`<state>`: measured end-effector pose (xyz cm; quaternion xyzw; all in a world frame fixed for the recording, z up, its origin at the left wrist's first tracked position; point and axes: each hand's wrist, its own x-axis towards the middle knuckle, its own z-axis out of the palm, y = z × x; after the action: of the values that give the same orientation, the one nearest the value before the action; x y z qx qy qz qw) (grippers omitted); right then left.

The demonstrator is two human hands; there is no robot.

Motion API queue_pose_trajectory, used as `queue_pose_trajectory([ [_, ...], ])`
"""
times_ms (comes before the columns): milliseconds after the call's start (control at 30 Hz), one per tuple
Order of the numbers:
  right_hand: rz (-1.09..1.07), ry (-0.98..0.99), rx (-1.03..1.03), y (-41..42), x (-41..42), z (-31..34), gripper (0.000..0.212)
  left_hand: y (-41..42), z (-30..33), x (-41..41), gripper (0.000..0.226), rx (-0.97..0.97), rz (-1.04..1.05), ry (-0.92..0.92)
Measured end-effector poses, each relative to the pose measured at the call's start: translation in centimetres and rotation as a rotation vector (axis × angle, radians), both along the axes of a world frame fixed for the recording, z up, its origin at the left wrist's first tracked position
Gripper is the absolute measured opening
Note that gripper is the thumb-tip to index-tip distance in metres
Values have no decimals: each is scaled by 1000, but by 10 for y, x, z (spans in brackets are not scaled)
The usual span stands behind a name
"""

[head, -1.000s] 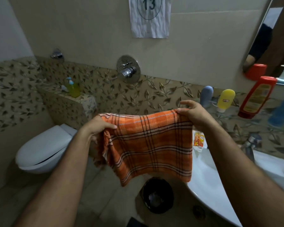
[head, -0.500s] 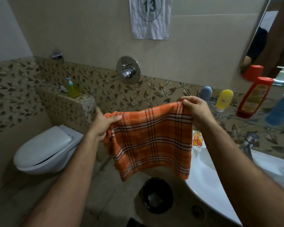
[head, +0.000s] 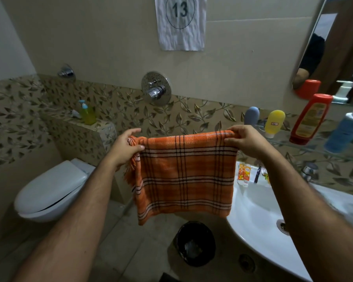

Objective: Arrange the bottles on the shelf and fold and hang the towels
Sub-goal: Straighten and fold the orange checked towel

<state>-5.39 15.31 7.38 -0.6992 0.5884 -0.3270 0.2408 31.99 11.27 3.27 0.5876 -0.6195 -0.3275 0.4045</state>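
An orange plaid towel (head: 183, 176), folded over, hangs flat in front of me. My left hand (head: 124, 148) pinches its upper left corner, thumb across the front. My right hand (head: 246, 140) grips its upper right corner. On the glass shelf (head: 306, 144) at the right stand a grey-blue bottle (head: 251, 117), a yellow bottle (head: 275, 123), a red bottle (head: 310, 119) and a blue bottle (head: 344, 131). No towel rail shows; whatever is behind the towel is hidden.
A white sink (head: 259, 224) lies below right, with small tubes (head: 244, 174) at its rim and a tap (head: 310, 171). A black bin (head: 196, 243) sits on the floor under the towel. The toilet (head: 49, 190) is at the left, with a green soap bottle (head: 87, 113) on the ledge.
Both hands have raised the towel and carried it forward toward the wall. The top edge is now stretched level between them.
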Motion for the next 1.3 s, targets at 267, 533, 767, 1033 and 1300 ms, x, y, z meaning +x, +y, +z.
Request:
queue_pose_trajectory([
  [267,-92,294,-150,-2,-8,-2,11,3,3,-10,35,-56,34,-25],
  [533,52,-331,-83,5,-15,6,10,5,6,-3,27,-50,-70,-21],
  [767,-104,-217,-476,1,21,35,22,5,-15,-8,10,-15,-94,-192],
  [1033,-95,-133,-540,5,21,61,20,1,-44,6,11,73,-120,5],
  [1300,-85,-400,-498,12,25,91,9,5,-78,-30,48,154,-19,970],
])
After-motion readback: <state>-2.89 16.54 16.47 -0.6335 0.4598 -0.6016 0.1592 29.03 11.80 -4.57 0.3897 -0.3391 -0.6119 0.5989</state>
